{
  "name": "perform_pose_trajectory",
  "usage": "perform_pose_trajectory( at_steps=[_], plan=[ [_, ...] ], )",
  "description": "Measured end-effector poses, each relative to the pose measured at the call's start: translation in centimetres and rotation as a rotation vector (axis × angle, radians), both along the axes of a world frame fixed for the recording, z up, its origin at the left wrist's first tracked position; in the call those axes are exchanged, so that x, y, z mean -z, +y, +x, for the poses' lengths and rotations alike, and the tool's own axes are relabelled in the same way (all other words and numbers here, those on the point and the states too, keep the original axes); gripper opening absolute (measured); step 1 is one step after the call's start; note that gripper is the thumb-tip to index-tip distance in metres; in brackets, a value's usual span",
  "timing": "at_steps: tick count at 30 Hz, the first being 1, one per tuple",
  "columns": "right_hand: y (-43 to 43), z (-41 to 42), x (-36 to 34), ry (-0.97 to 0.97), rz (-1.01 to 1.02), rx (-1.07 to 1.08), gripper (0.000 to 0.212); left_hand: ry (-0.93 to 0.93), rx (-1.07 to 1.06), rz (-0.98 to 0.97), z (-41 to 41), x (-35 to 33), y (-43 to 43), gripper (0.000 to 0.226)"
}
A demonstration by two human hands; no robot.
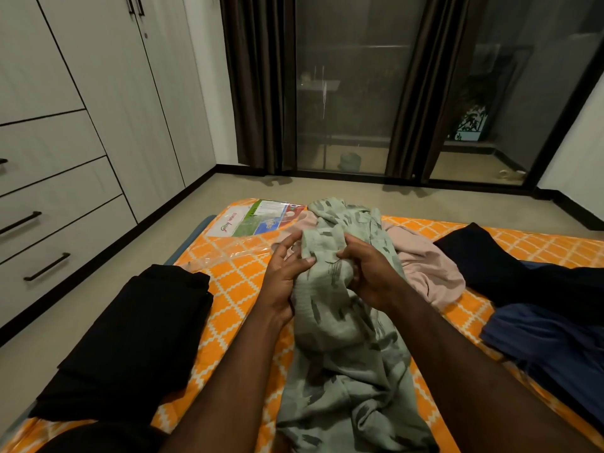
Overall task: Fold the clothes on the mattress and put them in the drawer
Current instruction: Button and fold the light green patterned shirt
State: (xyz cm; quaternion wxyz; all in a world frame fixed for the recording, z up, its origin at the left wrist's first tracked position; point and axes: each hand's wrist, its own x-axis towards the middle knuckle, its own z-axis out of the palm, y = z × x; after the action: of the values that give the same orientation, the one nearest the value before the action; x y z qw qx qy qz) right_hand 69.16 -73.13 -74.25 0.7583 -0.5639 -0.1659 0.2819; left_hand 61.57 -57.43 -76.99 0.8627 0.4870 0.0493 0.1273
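Green patterned garment point(343, 338): laid crumpled on the orange mattress point(235, 289), long axis running from the near edge away towards the window, far end bunched and raised. Bunched part is gripped by the right hand point(369, 273), fingers curled round it. It is pinched from the other side by the left hand point(282, 279), thumb on the cloth, fingers spread and loosely curved. A pink garment point(425, 266) lies just beside; a folded black garment point(130, 338) left; a blue garment point(549, 341) right. Drawers point(58, 217) stand shut at far left.
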Motion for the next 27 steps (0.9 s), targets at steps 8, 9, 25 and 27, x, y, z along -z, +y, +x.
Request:
perform_pose_trajectory(
  at_steps=[8, 9, 25, 27],
  plan=[
    [0.3, 0.6, 1.6, 0.073, -0.006, 0.211, 0.041, 0.183, -0.110, 0.653, 3.8, -0.4, -0.6, 0.035],
    [0.3, 1.1, 1.5, 0.067, -0.019, 0.242, 0.048, 0.141, -0.069, 0.708, 4.5, -0.9, -0.5, 0.038],
    [1.1, 17.0, -1.4, -0.220, -0.434, 0.255, 0.050, 0.186, -0.108, 0.727, 20.7, -1.5, 1.2, 0.083],
    [-0.2, 16.8, 1.9, -0.206, -0.757, 0.168, 0.051, 0.441, -0.069, 0.775, 19.8, 1.8, 1.0, 0.088]
  ],
)
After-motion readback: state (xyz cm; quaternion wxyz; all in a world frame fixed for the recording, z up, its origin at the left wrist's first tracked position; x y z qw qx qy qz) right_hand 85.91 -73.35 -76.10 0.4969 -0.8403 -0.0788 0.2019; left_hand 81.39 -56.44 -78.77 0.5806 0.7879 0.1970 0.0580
